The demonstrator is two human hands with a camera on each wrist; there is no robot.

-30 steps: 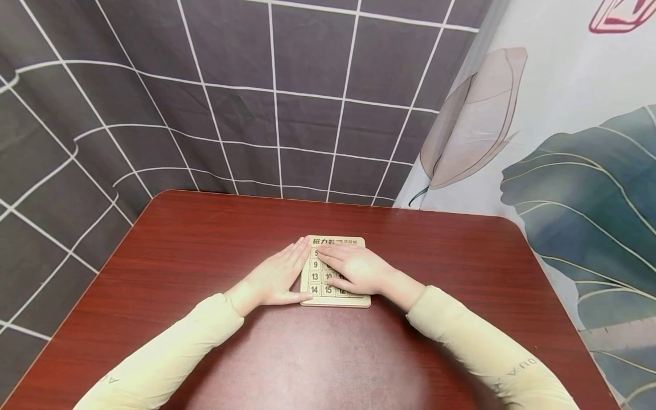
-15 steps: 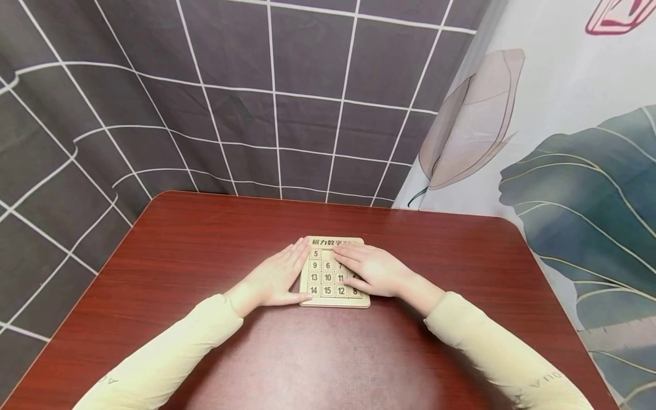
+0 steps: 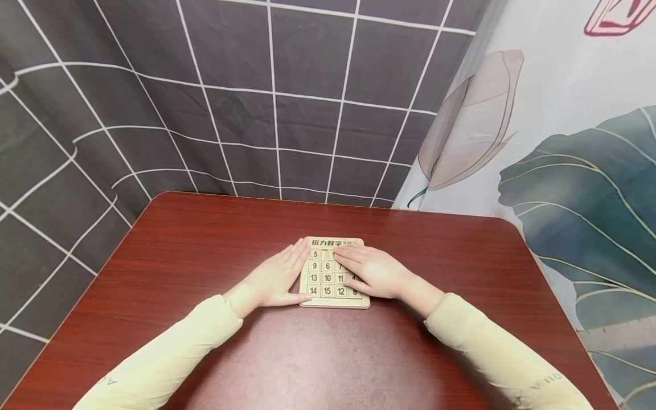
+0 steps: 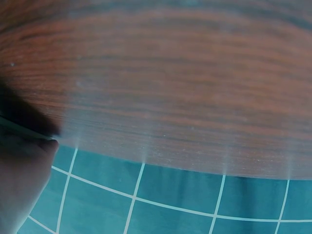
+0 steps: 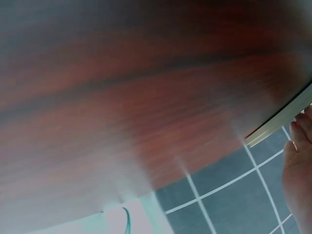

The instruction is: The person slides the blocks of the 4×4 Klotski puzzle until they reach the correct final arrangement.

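Note:
A pale wooden number slide puzzle [image 3: 335,302] lies flat in the head view, with Chinese lettering along its top. My left hand [image 3: 274,277] rests along its left edge, fingers straight, thumb touching the lower left corner. Across the right side lies my right hand [image 3: 376,273], straight fingertips touching a tile marked 1 [image 3: 332,254] in the top row. Between that tile and the 5 tile [image 3: 315,254] a narrow gap shows. Rows below read 9, 6, 7, then 13, 10, 11, then 14, 15, 12, 8. The right hand hides the upper right tiles.
The puzzle sits on a reddish-brown wooden table [image 3: 215,228]. Behind the table hangs a dark grey curtain with white grid lines [image 3: 307,125]. To the right is a white curtain with leaf prints [image 3: 579,182].
My right hand has shifted right from over the 5 tile. The tile marked 1 has come out from under its fingers, leftward into the top-row gap. My left hand stays put.

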